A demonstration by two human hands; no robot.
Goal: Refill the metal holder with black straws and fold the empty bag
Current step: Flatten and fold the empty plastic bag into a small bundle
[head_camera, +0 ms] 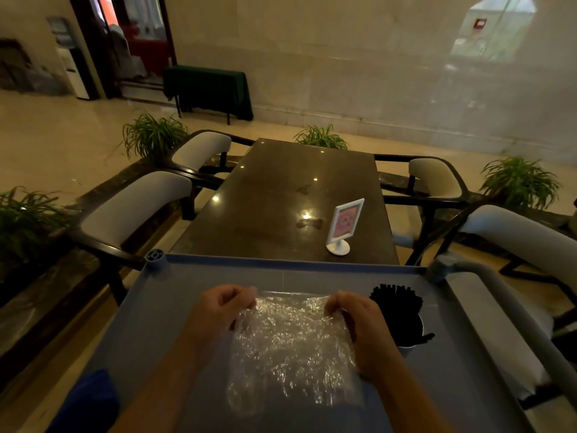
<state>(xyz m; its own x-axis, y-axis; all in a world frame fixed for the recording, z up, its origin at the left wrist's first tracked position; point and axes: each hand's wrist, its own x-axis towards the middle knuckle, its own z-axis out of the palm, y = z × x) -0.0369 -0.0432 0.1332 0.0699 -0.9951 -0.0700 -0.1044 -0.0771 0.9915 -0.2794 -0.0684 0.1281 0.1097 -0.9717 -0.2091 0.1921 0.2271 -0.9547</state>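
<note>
A crinkled clear plastic bag [290,348] lies flat on the blue cart top [150,332]. My left hand [218,307] pinches the bag's far left corner. My right hand [359,320] pinches its far right corner. To the right of my right hand stands the metal holder [410,343], packed with black straws [395,303] that stick up out of it. One black straw [426,338] lies across the holder's rim.
Beyond the cart is a dark table [296,195] with a small white sign stand [342,225]. Padded chairs [134,207] flank the table on both sides, with green plants [520,179] behind them. The cart's grey handle [515,310] runs along the right.
</note>
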